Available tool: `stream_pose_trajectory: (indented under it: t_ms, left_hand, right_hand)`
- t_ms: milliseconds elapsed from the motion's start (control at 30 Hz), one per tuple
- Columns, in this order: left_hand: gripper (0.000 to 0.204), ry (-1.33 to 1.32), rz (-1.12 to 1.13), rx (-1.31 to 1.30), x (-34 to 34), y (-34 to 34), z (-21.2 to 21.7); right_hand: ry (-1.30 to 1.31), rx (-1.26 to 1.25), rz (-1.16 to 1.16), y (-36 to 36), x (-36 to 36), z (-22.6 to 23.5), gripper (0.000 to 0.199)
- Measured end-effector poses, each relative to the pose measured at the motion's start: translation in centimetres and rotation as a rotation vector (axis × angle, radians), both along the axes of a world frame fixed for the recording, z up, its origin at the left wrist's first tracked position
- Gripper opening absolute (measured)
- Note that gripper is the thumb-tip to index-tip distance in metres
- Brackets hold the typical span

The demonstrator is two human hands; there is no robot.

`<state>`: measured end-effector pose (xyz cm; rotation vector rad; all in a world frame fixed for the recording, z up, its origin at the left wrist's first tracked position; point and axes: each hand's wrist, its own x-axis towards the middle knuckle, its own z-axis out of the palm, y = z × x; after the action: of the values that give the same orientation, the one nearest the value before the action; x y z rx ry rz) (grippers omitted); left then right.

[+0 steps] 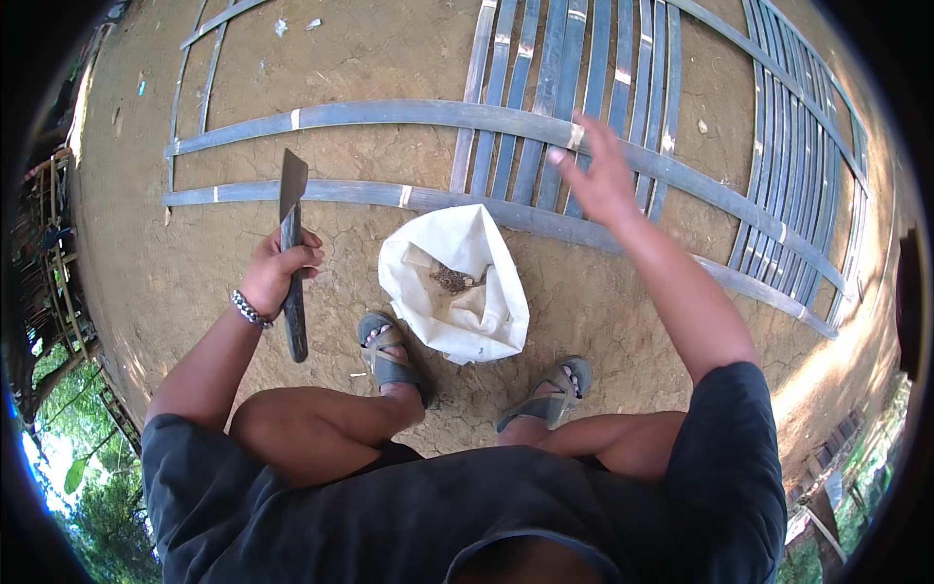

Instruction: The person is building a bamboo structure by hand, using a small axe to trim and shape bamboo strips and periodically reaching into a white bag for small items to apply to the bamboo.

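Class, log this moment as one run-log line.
left hand: grips cleaver upright | right hand: open, raised over bamboo strips | white sack: open by feet

Sunlight is falling hard across a bare earth floor [389, 49], dry, tan and cracking into fine lines. Long split bamboo slats [389, 112] are lying flat on it, two running crosswise and a tight row of shorter ones [574, 68] crossing over them. Another set of slats [798, 146] is curving along the right side. Small pale scraps [280, 27] are lying on the ground at the far edge. At the left rim a rough frame of wooden poles [53, 253] is standing in shade, and green foliage [92, 467] is showing below it, brightly lit.
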<state>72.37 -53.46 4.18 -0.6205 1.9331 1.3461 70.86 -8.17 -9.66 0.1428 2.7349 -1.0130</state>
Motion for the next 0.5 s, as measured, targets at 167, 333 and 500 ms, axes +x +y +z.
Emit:
stream_pose_trajectory:
  t_ms: [167, 333, 500]
  left_hand:
    - [0.029, 0.231, -0.306, -0.494, 2.1, -6.4, -12.3]
    - [0.039, 0.160, -0.595, -0.620, 4.1, -2.9, -15.3]
    - [0.040, 0.288, -1.170, -0.457, 3.5, -2.5, -16.0]
  right_hand:
    - [-0.646, -0.181, 0.200, -7.8, 10.1, 5.5, 0.101]
    - [-0.761, -0.241, 0.170, 0.2, 17.7, 5.5, 0.065]
    - [-0.796, -0.243, -0.093, 10.5, 23.1, 8.8, 0.060]
